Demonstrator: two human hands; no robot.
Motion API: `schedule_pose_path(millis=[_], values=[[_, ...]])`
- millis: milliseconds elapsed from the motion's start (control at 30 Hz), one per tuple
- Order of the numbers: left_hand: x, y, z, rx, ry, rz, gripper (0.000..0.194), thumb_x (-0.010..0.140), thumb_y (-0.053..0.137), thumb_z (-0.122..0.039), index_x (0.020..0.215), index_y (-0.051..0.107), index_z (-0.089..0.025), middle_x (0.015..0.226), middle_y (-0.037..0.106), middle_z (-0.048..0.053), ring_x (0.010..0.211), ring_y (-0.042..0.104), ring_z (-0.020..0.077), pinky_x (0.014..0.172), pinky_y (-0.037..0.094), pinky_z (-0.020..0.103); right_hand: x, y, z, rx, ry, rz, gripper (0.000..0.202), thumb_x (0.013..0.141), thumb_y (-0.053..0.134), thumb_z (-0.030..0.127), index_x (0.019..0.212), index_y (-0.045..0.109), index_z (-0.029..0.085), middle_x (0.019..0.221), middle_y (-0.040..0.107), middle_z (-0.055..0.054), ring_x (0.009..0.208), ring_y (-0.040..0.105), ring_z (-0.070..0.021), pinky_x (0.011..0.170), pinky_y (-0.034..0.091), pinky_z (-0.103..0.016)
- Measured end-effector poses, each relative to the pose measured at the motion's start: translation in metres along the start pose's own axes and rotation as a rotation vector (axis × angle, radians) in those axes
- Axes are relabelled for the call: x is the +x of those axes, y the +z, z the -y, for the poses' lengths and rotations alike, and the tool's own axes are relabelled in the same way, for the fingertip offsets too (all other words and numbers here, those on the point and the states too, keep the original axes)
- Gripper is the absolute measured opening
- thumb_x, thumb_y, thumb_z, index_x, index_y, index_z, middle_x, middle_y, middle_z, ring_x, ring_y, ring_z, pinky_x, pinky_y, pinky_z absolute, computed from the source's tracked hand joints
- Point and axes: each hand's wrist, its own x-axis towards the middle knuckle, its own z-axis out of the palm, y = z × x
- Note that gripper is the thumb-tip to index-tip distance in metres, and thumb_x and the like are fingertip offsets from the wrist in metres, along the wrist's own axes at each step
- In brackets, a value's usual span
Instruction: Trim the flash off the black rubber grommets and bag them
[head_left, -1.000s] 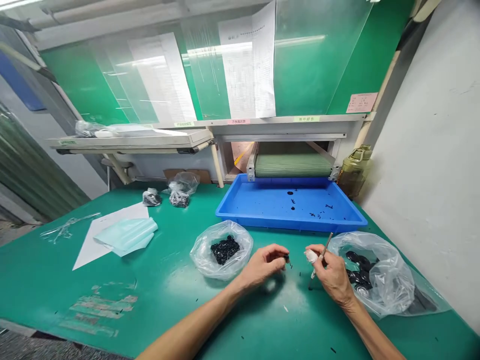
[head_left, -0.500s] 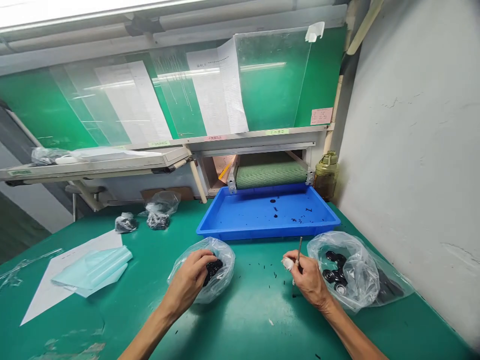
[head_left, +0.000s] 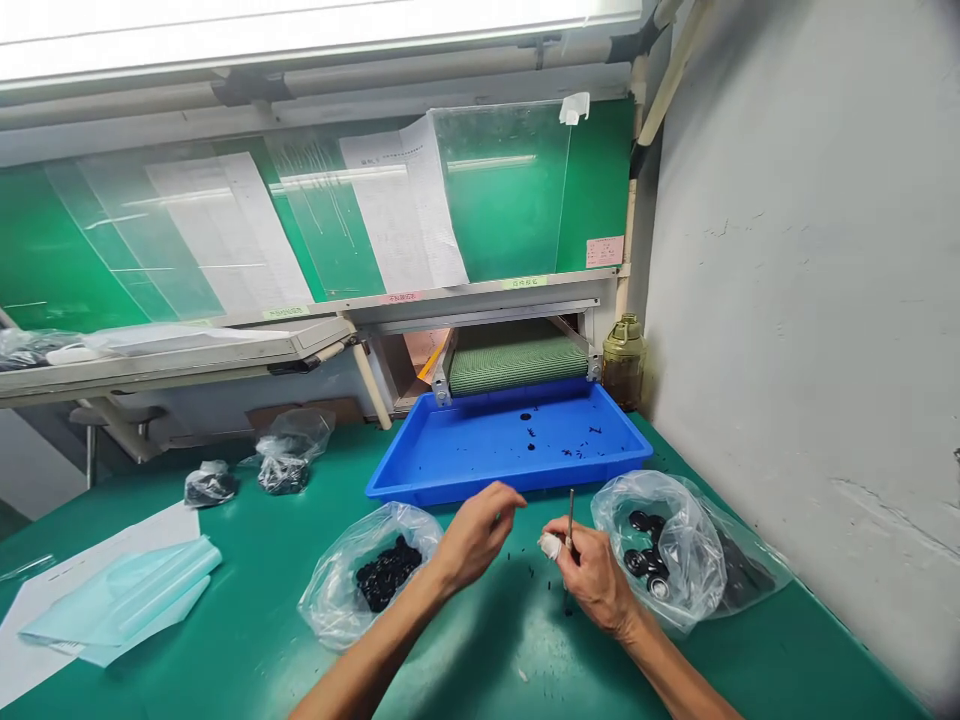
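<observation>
My left hand [head_left: 480, 535] is above the green table, between the left bag and my right hand. Its fingers are curled and pressed together; whatever they hold is too small or hidden. My right hand [head_left: 589, 570] is closed around a thin rod-like tool [head_left: 572, 508], held upright with its lower end near the tabletop. A white wrapping [head_left: 550, 546] covers one fingertip of that hand. Left of my left hand, an open clear plastic bag [head_left: 326, 600] contains small black parts [head_left: 386, 572]. Beside my right hand, another clear bag [head_left: 697, 560] holds round-lobed black parts [head_left: 646, 560].
A blue tray [head_left: 450, 485] with scattered black bits sits under a green conveyor belt [head_left: 517, 355]. Small bagged parts [head_left: 285, 470] and a light blue sheet [head_left: 124, 605] lie at left. A bottle [head_left: 624, 360] stands by the right wall. Tiny black bits dot the table.
My left hand has come out of the left bag and moved right toward my right hand. My right hand still grips the rod-like tool. The camera view has shifted somewhat.
</observation>
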Motion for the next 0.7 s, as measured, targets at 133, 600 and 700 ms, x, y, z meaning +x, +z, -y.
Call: schedule_pose_path(millis=[133,600,700], values=[[0.083,-0.001,0.017,0.194,-0.125,0.101,0.028,0.09,0.041,-0.015,0.106,0.064,-0.021,0.104,0.066,0.004,0.095,0.059,0.0177,0.086,0.044,0.026,0.0,0.002,-0.004,0.018,-0.009,-0.021,0.024,0.092,0.044,0.03,0.082,0.062,0.017,0.068,0.061,-0.001,0.056,0.054,-0.0137,0.055,0.042,-0.024],[0.192,0.07,0.116,0.417,-0.298,0.533,0.025,0.092,0.057,-0.032,0.109,0.059,-0.015,0.109,0.061,0.008,0.095,0.061,0.0201,0.083,0.053,0.04,0.002,0.013,-0.017,-0.027,-0.022,-0.087,0.02,0.09,0.043,0.025,0.081,0.061,0.019,0.062,0.06,0.001,0.049,0.054,-0.0118,0.049,0.042,-0.021],[0.208,0.068,0.129,0.438,-0.298,0.485,0.026,0.092,0.057,-0.032,0.11,0.059,-0.014,0.111,0.06,0.008,0.096,0.06,0.0204,0.083,0.053,0.04,0.0,0.017,-0.025,-0.064,-0.049,-0.068,0.015,0.09,0.046,0.025,0.086,0.06,0.019,0.061,0.059,0.002,0.048,0.054,-0.0117,0.048,0.042,-0.02]])
